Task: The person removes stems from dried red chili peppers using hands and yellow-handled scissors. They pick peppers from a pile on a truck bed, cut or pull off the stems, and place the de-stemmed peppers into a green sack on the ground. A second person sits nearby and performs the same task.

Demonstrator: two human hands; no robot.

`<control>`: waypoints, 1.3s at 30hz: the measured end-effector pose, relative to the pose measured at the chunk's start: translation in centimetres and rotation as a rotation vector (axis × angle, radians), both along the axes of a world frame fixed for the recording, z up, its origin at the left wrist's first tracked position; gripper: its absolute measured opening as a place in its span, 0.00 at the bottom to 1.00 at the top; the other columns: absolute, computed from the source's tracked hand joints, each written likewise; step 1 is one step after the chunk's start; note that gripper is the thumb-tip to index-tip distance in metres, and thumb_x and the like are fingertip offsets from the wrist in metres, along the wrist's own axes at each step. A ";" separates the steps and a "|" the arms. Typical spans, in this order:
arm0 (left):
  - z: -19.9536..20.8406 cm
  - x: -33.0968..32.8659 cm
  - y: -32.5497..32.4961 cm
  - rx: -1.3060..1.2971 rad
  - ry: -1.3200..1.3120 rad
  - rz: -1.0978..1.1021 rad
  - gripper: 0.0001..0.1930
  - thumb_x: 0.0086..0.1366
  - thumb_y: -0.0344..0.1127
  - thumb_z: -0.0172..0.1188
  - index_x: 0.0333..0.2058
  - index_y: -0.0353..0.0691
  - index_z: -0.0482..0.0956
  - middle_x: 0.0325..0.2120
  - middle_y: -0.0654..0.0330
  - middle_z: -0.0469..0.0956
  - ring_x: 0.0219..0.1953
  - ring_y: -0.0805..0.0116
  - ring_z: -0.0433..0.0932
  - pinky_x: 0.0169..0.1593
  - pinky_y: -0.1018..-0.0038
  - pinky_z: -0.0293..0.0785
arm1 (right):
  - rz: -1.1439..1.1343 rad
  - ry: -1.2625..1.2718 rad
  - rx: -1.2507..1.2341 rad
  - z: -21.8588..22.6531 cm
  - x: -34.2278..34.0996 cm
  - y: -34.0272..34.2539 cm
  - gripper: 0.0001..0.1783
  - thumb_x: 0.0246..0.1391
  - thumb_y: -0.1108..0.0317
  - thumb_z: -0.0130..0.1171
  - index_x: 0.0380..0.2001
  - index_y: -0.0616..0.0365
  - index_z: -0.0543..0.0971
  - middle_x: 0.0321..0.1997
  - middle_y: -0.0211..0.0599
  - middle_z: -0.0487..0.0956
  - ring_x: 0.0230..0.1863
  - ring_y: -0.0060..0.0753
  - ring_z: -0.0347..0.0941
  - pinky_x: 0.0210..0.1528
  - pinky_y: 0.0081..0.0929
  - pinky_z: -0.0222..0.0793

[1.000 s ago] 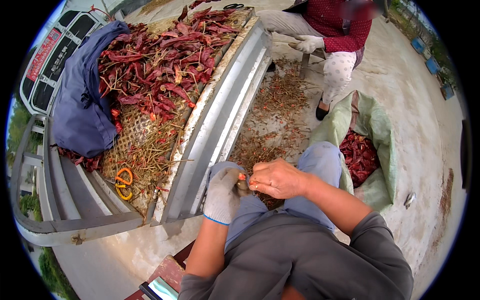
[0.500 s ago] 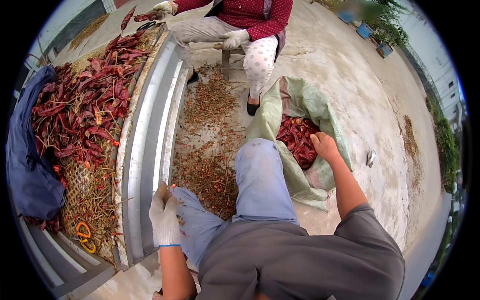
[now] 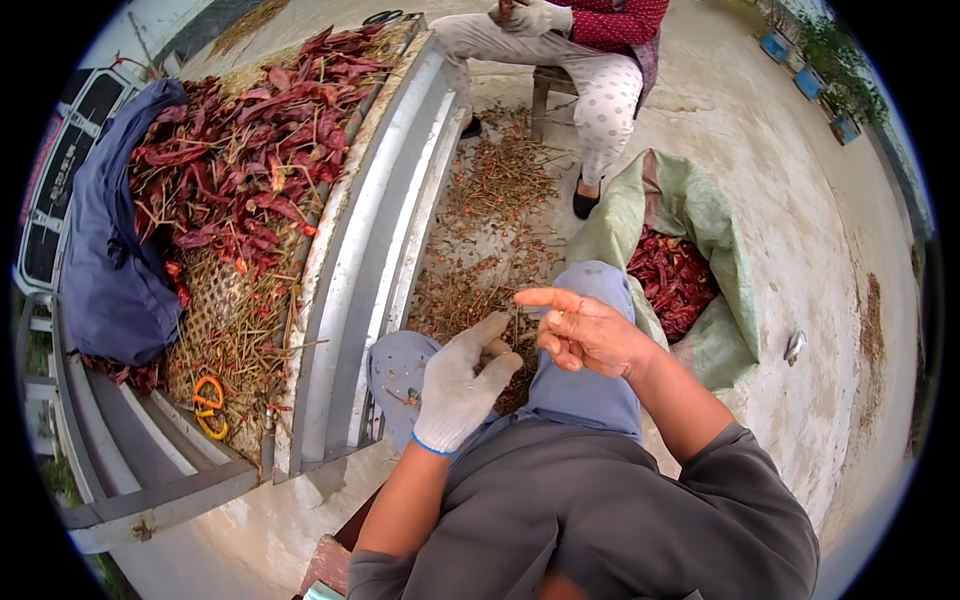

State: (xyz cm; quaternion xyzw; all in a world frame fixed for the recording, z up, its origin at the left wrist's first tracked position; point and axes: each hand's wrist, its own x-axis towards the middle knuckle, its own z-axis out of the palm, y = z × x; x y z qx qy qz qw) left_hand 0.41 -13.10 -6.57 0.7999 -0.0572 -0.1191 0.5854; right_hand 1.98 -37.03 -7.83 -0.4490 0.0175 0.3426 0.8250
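My left hand [image 3: 459,386], in a pale knit glove with a blue cuff edge, hovers over my lap. Its fingers bend toward the thumb with a gap between them, and no object shows in it. Facing it, my bare right hand [image 3: 592,334] has the index finger stretched toward the glove and the other fingers loosely curled, holding nothing visible. The two hands are close but apart. Dried red chillies [image 3: 672,282] fill part of a pale green woven sack [image 3: 735,275] beside my right knee. More dried chillies with stems [image 3: 275,150] lie heaped on the truck bed at left.
The metal side panel [image 3: 365,250] of the truck bed stands left of my legs. Stems and debris [image 3: 500,190] litter the ground between. A dark blue cloth [image 3: 115,250] hangs by the heap, near an orange-yellow hook [image 3: 208,405]. Opposite sits a co-worker with gloved hands [image 3: 535,16].
My right hand has left the sack's chillies and come in over my lap. My left hand has moved away from the truck panel toward it. The view has shifted left.
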 end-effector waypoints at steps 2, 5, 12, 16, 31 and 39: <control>-0.1 0.0 0.2 0.057 -0.097 -0.041 0.14 0.66 0.31 0.64 0.48 0.32 0.86 0.33 0.53 0.85 0.36 0.62 0.85 0.44 0.69 0.79 | 0.088 -0.016 -0.047 -0.2 0.0 1.8 0.25 0.79 0.58 0.50 0.73 0.48 0.67 0.33 0.28 0.78 0.24 0.17 0.70 0.25 0.18 0.61; -0.2 -0.2 0.8 0.176 -0.223 -0.058 0.10 0.67 0.32 0.63 0.43 0.35 0.88 0.35 0.49 0.86 0.38 0.54 0.85 0.44 0.64 0.79 | 0.134 -0.042 -0.118 -0.4 0.1 3.5 0.26 0.79 0.55 0.48 0.73 0.50 0.66 0.34 0.29 0.78 0.24 0.18 0.71 0.26 0.19 0.62; -0.3 -0.9 1.3 0.218 -0.210 0.094 0.10 0.66 0.34 0.61 0.38 0.36 0.88 0.34 0.49 0.85 0.36 0.50 0.84 0.42 0.63 0.78 | 0.129 -0.372 -0.399 -1.8 -0.9 4.2 0.19 0.78 0.57 0.50 0.60 0.58 0.74 0.35 0.31 0.80 0.28 0.22 0.77 0.33 0.22 0.72; -0.4 -0.7 1.8 0.302 -0.138 -0.003 0.09 0.66 0.35 0.61 0.37 0.37 0.87 0.32 0.50 0.85 0.35 0.49 0.84 0.41 0.59 0.77 | 0.137 -0.502 -0.604 -0.9 -0.7 4.8 0.15 0.75 0.59 0.55 0.46 0.62 0.79 0.29 0.32 0.78 0.30 0.24 0.79 0.34 0.27 0.74; -1.7 -0.5 3.3 0.034 -0.121 -0.037 0.09 0.67 0.35 0.62 0.37 0.36 0.85 0.34 0.47 0.83 0.38 0.49 0.83 0.44 0.60 0.77 | -0.052 -0.122 -0.093 -2.4 -1.1 8.0 0.16 0.77 0.59 0.55 0.32 0.53 0.74 0.26 0.22 0.67 0.21 0.17 0.58 0.22 0.21 0.56; -1.7 0.0 1.4 0.501 -0.550 0.112 0.06 0.62 0.31 0.65 0.36 0.37 0.87 0.30 0.50 0.84 0.36 0.46 0.82 0.44 0.58 0.77 | -0.313 0.214 0.124 -2.2 -1.6 9.7 0.17 0.74 0.57 0.60 0.30 0.50 0.73 0.25 0.23 0.67 0.21 0.17 0.59 0.21 0.20 0.56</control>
